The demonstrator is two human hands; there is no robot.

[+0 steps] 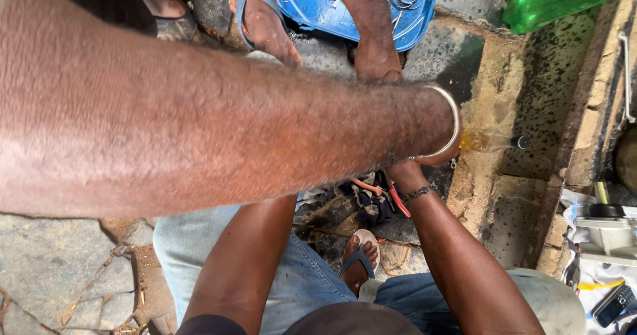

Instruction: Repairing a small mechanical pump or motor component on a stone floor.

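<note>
Just past left grip (456,153), seeming to be tilting small amber bottle (488,139) sideways, perhaps for pouring; cannot tell if closed.

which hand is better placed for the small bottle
Left, probably: that hand is right at the bottle, just past the bangle, though its grip is hidden. The right hand is out of view.
</note>
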